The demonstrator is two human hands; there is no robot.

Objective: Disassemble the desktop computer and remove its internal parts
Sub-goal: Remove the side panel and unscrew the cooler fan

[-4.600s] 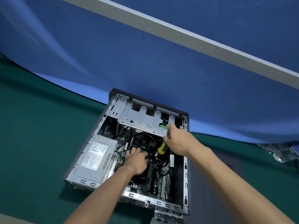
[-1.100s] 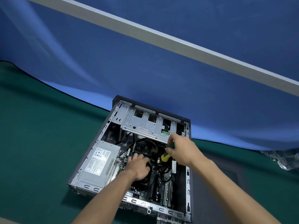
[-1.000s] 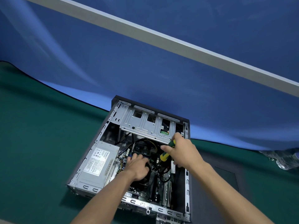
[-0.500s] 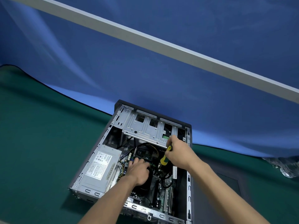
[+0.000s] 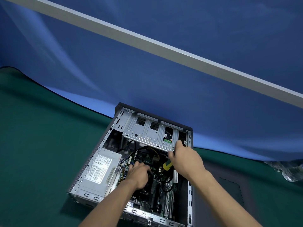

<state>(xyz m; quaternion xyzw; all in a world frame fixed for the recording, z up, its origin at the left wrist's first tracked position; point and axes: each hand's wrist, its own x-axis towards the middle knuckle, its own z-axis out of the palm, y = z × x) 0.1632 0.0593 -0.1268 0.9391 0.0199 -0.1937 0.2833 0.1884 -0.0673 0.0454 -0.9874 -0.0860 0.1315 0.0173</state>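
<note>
Two hands: both work inside the computer case [image 5: 105,141], which lies open on its side on the green mat [image 5: 41,145].
Right hand [image 5: 185,158]: curled round a yellow screwdriver [image 5: 167,166], fingertips at the drive cage [image 5: 147,135] edge, likely on a screw.
Left hand [image 5: 139,175]: rests on the motherboard [image 5: 164,190], probably bracing; fingers partly bent, holding nothing visible.
Power supply [image 5: 100,172]: mounted, just left of that hand.

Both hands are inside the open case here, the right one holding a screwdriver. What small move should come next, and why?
Probably set the tip of the yellow-and-green-handled screwdriver, held in the right hand, onto a screw at the near edge of the silver metal drive cage. That hand is at that edge, while the left hand rests on the motherboard.
</note>
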